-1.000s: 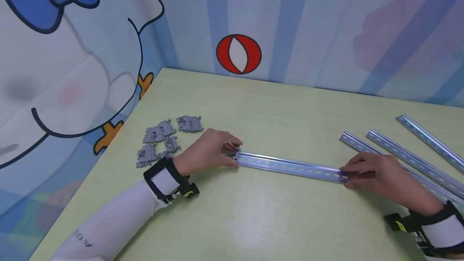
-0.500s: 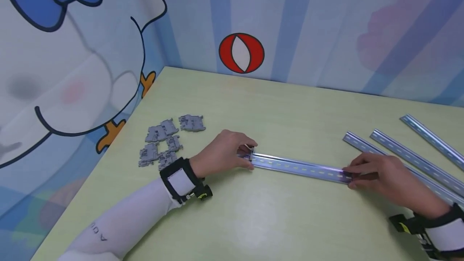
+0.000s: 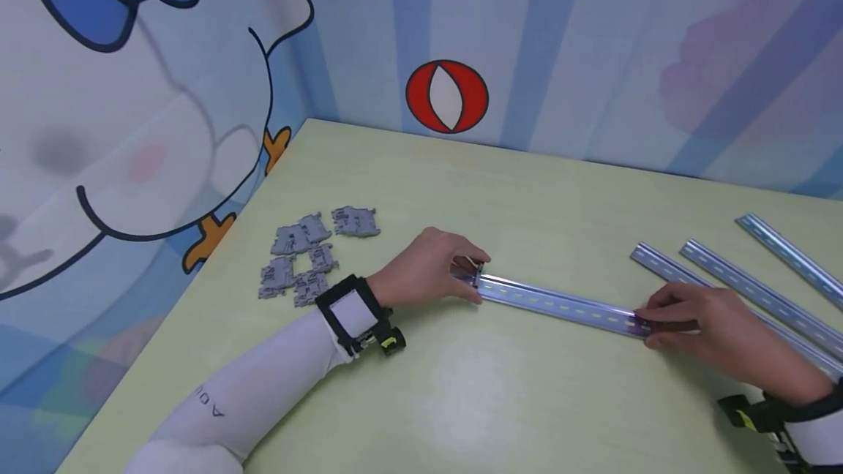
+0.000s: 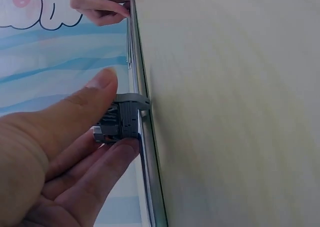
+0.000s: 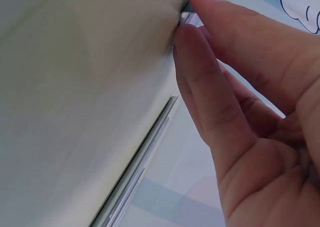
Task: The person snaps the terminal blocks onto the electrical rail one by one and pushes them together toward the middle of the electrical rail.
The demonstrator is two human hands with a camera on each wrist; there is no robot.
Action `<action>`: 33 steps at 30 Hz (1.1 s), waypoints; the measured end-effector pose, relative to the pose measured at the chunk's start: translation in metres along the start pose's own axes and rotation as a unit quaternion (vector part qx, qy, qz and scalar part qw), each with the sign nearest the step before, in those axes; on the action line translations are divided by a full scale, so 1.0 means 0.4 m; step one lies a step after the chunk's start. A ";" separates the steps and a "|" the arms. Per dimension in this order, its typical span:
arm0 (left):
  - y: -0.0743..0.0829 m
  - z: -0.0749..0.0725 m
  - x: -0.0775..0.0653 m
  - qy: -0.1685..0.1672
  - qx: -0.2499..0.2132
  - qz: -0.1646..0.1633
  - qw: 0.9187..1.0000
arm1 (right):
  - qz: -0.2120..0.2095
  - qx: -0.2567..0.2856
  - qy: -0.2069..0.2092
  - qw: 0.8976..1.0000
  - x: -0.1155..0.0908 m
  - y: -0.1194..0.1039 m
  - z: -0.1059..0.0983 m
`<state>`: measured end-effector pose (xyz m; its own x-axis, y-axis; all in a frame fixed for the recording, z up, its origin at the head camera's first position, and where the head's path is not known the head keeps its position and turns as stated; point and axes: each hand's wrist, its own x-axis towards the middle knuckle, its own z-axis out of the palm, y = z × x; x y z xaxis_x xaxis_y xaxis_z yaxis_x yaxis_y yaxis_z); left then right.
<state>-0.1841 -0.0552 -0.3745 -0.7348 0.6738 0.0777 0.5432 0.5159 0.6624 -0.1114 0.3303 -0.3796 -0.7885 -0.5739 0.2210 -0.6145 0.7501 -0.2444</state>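
Slotted metal rail (image 3: 560, 305) on table (image 3: 514, 401). Left hand (image 3: 428, 269) pinching gray module (image 4: 125, 118), module touching rail. Right hand (image 3: 718, 335) pinching rail's right end. Three other rails (image 3: 764, 297) near right hand, more modules (image 3: 291, 239) near left.

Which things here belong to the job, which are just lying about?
In the job:
slotted DIN rail, end held by right hand
grey terminal block against it, pinched by left hand

Lying about, possibly spares:
loose grey terminal blocks
three other slotted DIN rails
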 end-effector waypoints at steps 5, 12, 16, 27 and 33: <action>-0.005 0.012 0.015 0.008 -0.009 0.016 1.000 | -0.009 -0.005 0.002 1.000 -0.004 0.005 -0.002; 0.045 0.068 0.055 -0.022 -0.044 -0.001 0.999 | 0.007 0.014 -0.011 1.000 -0.005 -0.005 0.005; 0.085 0.093 0.081 -0.034 0.027 0.020 0.999 | 0.006 0.015 -0.017 1.000 0.012 -0.017 0.011; 0.133 0.120 0.101 -0.043 0.111 0.025 0.993 | 0.041 -0.028 -0.029 0.998 0.024 -0.053 0.007; 0.154 0.125 0.105 -0.048 0.127 0.039 0.990 | 0.062 -0.090 -0.009 0.994 -0.006 -0.129 0.035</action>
<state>-0.1613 0.0314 -0.3675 -0.6510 0.7580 0.0416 0.6901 0.5681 0.4483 -0.0784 0.2884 -0.3807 -0.8593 -0.4781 0.1816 -0.4994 0.8610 -0.0964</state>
